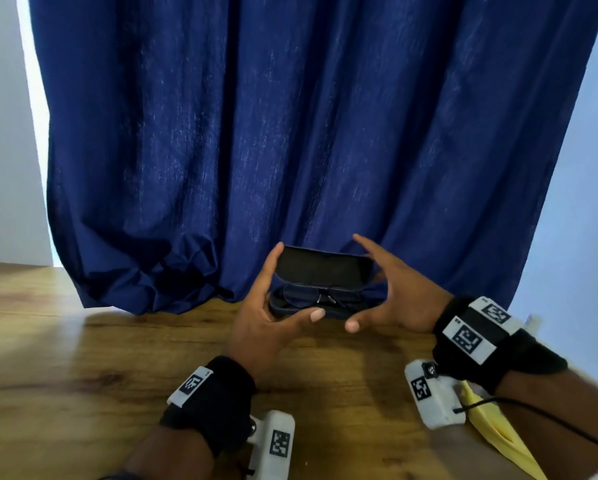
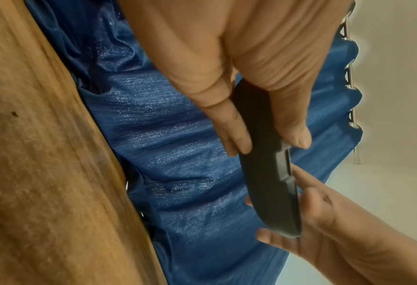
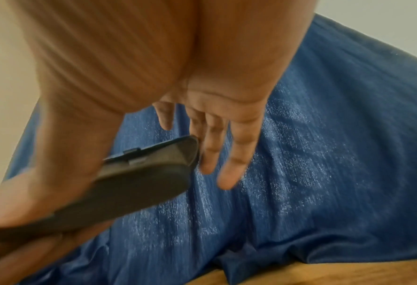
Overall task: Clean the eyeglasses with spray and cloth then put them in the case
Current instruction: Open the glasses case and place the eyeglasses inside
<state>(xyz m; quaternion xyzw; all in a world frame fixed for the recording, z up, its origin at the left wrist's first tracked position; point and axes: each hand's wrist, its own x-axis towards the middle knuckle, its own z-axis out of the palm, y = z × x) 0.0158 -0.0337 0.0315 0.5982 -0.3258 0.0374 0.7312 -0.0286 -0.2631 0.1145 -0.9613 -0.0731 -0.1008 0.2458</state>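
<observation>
A dark eyeglass case [image 1: 321,268] stands open just above the wooden table [image 1: 83,375], lid up towards the curtain. The thin-framed eyeglasses [image 1: 320,294] lie folded in its lower half. My left hand [image 1: 295,282] grips the case's left end, with the thumb on the front rim and the fingers behind the lid. In the left wrist view that same hand pinches the case [image 2: 263,173] edge-on. My right hand [image 1: 356,282] cups the right end. Its fingers [image 3: 224,173] are straight behind the lid, and its thumb lies along the underside of the case [image 3: 141,183].
A blue curtain [image 1: 290,133] hangs right behind the case, and its hem bunches on the table. A yellow cloth [image 1: 491,420] lies at the table's right edge under my right forearm. A small white object [image 1: 534,322] shows beyond the right wrist.
</observation>
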